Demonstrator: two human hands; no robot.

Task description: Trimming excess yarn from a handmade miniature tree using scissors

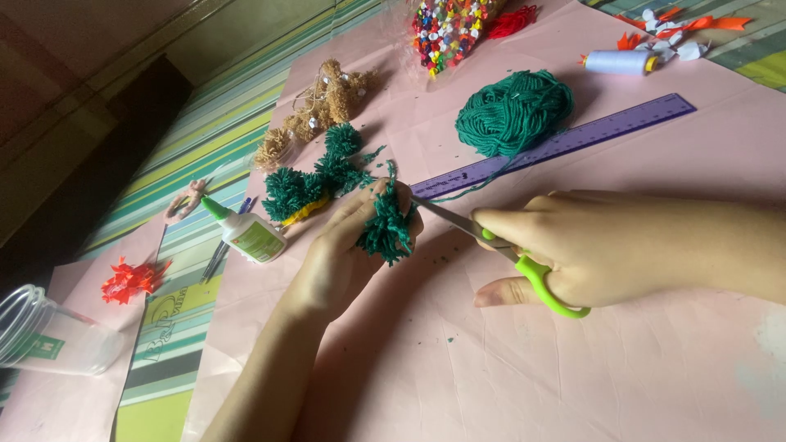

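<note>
My left hand (340, 250) grips a dark green yarn pompom (386, 227) above the pink paper sheet (508, 360). Green-handled scissors (524, 266) sit in my right hand (544, 245), and their metal blades reach left into the pompom's fringe. Several finished green pompoms (315, 176) lie just behind my left hand. A ball of the same green yarn (514, 110) rests further back, with a strand trailing toward the pompom over a purple ruler (565, 143).
A white glue bottle with a green cap (246, 233) lies at left beside a pen. A tipped clear plastic cup (45, 331) and red scraps (129, 280) lie at far left. Tan dried bundles (323, 102), a bag of coloured beads (446, 29), and a pale thread spool (618, 61) are at the back.
</note>
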